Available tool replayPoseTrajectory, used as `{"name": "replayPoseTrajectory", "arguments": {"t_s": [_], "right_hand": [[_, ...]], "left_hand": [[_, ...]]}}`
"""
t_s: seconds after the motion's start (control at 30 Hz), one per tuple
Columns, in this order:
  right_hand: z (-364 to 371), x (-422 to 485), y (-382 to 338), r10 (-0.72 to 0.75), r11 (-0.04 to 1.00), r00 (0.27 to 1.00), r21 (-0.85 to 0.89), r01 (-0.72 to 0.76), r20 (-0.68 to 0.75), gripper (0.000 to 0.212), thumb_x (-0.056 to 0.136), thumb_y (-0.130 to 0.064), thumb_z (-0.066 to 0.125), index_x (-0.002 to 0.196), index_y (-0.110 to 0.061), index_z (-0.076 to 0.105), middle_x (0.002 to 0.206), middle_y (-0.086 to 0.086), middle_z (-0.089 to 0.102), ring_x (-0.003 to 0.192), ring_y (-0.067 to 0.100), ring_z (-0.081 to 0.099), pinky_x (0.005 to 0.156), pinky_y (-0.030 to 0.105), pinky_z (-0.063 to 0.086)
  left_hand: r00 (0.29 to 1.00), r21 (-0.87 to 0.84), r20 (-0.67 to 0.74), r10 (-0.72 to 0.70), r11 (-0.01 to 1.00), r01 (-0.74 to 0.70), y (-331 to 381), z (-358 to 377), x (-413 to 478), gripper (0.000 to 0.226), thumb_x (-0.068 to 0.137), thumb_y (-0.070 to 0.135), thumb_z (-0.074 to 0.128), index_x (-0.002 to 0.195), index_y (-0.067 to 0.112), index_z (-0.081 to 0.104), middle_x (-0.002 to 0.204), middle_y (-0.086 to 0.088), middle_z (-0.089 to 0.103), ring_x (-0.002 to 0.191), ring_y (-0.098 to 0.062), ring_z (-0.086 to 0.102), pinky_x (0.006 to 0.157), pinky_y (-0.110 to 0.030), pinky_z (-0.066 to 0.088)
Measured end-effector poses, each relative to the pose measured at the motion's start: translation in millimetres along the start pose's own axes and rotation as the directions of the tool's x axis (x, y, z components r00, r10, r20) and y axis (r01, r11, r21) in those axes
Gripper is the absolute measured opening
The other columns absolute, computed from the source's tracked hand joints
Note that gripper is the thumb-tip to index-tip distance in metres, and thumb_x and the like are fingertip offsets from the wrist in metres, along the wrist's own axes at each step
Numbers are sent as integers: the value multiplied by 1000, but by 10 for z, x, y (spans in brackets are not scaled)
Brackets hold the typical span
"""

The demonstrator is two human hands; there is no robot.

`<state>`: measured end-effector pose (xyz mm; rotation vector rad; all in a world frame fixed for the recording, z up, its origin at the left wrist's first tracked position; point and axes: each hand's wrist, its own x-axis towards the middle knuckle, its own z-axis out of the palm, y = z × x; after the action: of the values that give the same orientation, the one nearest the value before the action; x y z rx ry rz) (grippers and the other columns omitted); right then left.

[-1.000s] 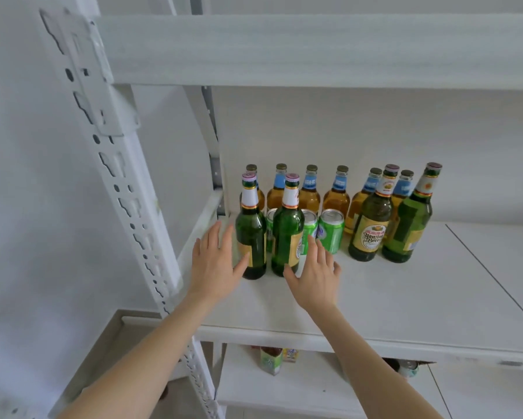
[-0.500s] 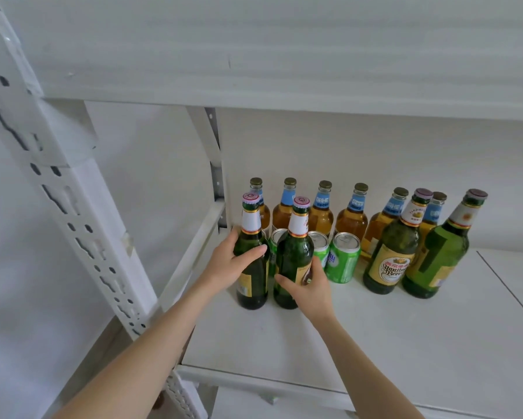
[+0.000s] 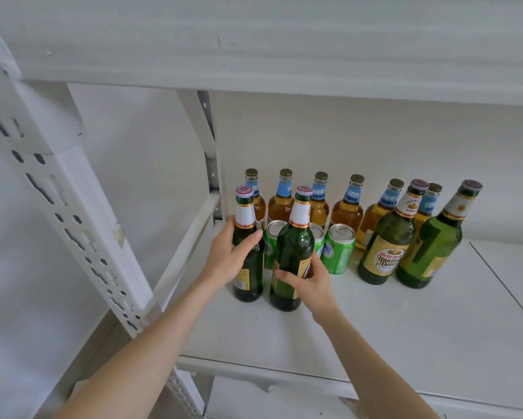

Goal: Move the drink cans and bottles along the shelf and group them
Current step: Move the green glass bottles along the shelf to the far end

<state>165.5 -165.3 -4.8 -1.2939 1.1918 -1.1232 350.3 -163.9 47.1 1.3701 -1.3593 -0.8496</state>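
Two grips closed since a second ago, from flat open hands: left hand (image 3: 227, 258) wrapped round the left front bottle (image 3: 248, 282), right hand (image 3: 311, 282) curled round the slightly tilted bottle (image 3: 293, 252) beside it, both at the left front of the shelf (image 3: 375, 328). Ready, seemingly, to slide the pair rightward. Counted: four green bottles (image 3: 384, 252) in all, two unheld on the right; six amber bottles (image 3: 346, 211) along the back; three green cans (image 3: 339, 249) between, perhaps a fourth hidden.

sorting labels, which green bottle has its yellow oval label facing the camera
The third green bottle from the left, just right of the green cans; its label faces front, the other three show theirs side-on.
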Motion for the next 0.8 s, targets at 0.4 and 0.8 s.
{"name": "replayPoseTrajectory", "arguments": {"t_s": [0.4, 0.8], "right_hand": [[-77, -548, -81, 104, 992, 993, 78, -99, -54, 38, 77, -13, 79, 110, -21, 63, 102, -3, 71, 99, 16, 65, 75, 28, 52], [36, -1326, -360, 120, 986, 970, 135, -93, -210, 25, 78, -19, 77, 100, -23, 66, 96, 1, 71, 94, 22, 68, 75, 38, 57]], "left_hand": [[1000, -20, -4, -12, 1000, 12, 107, -167, -428, 44, 93, 38, 61, 134, 25, 50, 118, 4, 65, 110, -13, 60, 96, -35, 50], [991, -47, 131, 13, 999, -7, 271, -436, -1151, 38, 94, 40, 59, 128, 25, 53, 110, 8, 66, 103, -8, 61, 79, -24, 45]]}}
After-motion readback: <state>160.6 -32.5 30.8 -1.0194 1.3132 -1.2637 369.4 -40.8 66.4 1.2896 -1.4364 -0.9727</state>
